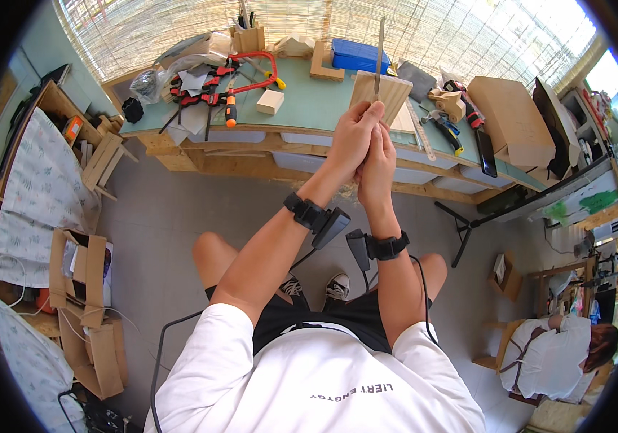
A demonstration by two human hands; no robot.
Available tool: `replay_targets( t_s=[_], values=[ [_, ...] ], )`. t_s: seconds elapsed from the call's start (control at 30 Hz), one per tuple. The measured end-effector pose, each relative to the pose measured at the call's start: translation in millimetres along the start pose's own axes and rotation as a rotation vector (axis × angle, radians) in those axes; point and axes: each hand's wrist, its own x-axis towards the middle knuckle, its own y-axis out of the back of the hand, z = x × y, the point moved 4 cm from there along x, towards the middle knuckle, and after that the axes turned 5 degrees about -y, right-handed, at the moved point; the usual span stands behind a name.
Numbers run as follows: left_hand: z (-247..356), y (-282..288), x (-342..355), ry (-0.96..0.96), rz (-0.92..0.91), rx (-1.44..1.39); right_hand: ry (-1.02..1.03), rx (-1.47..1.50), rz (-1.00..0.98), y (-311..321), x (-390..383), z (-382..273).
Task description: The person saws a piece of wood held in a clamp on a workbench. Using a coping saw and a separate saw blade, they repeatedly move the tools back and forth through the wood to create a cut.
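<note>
My left hand and my right hand are closed together, one against the other, at the near edge of the workbench. A long, narrow metal blade rises from between them and points away from me. Its handle end is hidden inside my fingers, so I cannot tell whether it is a saw or a file. Right beyond my hands a pale wooden board stands tilted at the bench edge, with the blade crossing it. From here I cannot tell whether blade and wood touch.
The green-topped workbench carries red clamps, a small wood block, a blue box, a ruler, pliers, a phone and a cardboard box. Another person sits at the lower right.
</note>
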Motion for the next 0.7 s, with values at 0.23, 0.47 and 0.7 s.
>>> replay_targets(
  t_s=[0.23,0.47,0.7],
  values=[
    [-19.7,7.7,-59.1,0.011,0.073,0.068,-0.097,-0.085,0.018,11.7,-64.4,11.4],
    [-20.0,5.8,-92.4,0.083,0.085,0.031,-0.198,-0.074,0.033,24.4,-91.7,24.5],
    [6.4,-5.7,4.3,0.011,0.055,0.005,0.022,-0.084,0.027,1.9,-1.1,-6.4]
  ],
)
